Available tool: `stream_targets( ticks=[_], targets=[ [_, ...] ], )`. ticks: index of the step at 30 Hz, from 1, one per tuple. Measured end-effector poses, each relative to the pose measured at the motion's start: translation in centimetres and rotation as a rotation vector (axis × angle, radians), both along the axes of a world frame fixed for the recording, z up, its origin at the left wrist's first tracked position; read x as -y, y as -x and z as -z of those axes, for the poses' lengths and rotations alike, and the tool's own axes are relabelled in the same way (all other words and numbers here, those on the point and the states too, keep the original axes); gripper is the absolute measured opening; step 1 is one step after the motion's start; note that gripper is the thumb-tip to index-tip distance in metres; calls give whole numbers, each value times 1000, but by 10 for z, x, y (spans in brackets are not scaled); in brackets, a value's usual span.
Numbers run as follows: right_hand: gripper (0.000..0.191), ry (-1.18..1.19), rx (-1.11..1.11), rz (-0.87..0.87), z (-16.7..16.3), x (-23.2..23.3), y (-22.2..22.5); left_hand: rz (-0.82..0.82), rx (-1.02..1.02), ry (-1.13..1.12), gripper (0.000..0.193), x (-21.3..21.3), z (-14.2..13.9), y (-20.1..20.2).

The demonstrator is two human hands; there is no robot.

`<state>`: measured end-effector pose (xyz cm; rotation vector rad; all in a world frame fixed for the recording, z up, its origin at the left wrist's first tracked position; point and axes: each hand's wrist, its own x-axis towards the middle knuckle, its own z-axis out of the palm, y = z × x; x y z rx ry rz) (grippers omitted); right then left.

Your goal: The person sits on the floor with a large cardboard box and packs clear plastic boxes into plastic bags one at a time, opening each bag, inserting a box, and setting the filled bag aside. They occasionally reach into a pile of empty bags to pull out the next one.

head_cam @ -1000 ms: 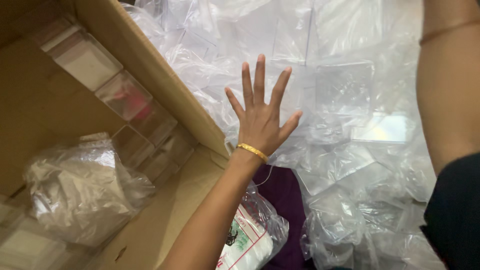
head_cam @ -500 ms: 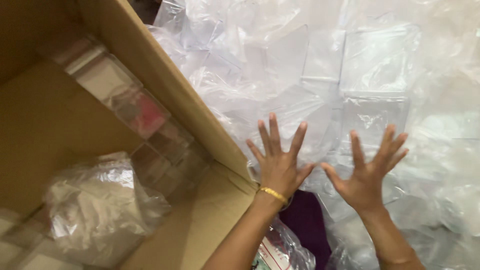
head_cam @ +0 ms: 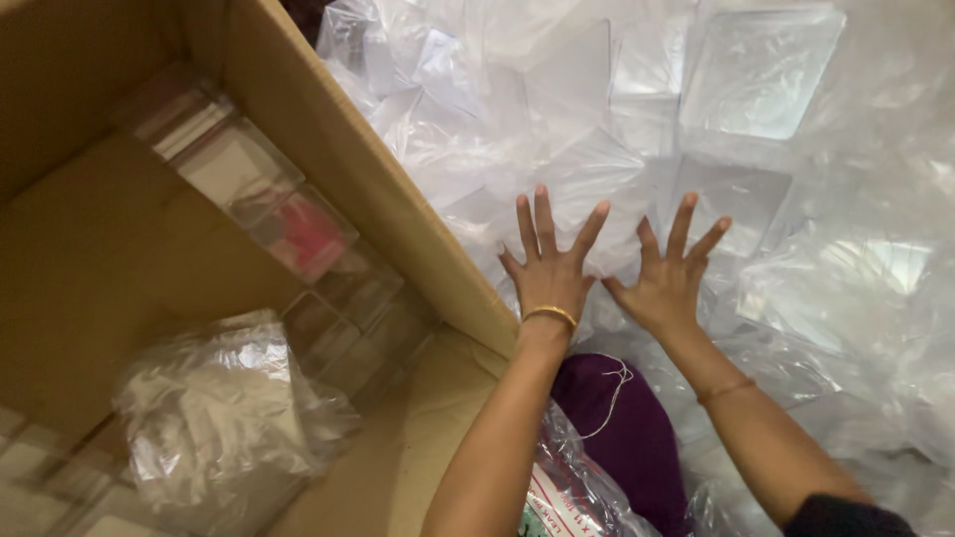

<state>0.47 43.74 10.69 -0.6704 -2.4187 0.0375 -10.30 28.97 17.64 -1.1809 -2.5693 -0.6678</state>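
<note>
Two hands press flat, fingers spread wide and gripping nothing, on a heap of clear plastic bags (head_cam: pixel 696 129) too many and too overlapped to count. The left hand (head_cam: pixel 550 273), wearing one gold bangle (head_cam: pixel 550 315), lies just beside the right hand (head_cam: pixel 668 280), thumbs nearly touching. At nine o'clock from the hands stands one open cardboard box (head_cam: pixel 348 189), holding a row of small clear packets (head_cam: pixel 288 219) and one crumpled plastic bundle (head_cam: pixel 219 418). At six o'clock, between the forearms, lies one purple cloth (head_cam: pixel 637 438).
</note>
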Motion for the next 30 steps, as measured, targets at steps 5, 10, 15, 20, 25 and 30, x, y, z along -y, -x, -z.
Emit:
stream_targets(
  ticks=[5,10,15,20,25,30],
  targets=[
    [99,42,105,49,-15,7,28,-39,-48,48,121,-3,9,21],
    [94,2,163,43,-17,10,56,-101,-87,119,127,-11,20,41],
    [91,36,266,26,-3,-7,85,-176,-105,127,129,-22,30,58],
    [86,26,359,-88,16,-28,125,-309,-199,142,125,-33,34,79],
    [93,-64,194,-219,36,-39,157,-358,6,258,122,-51,39,100],
    [92,24,-30,-414,40,-57,207,-419,45,168,118,-75,41,134]
  ],
)
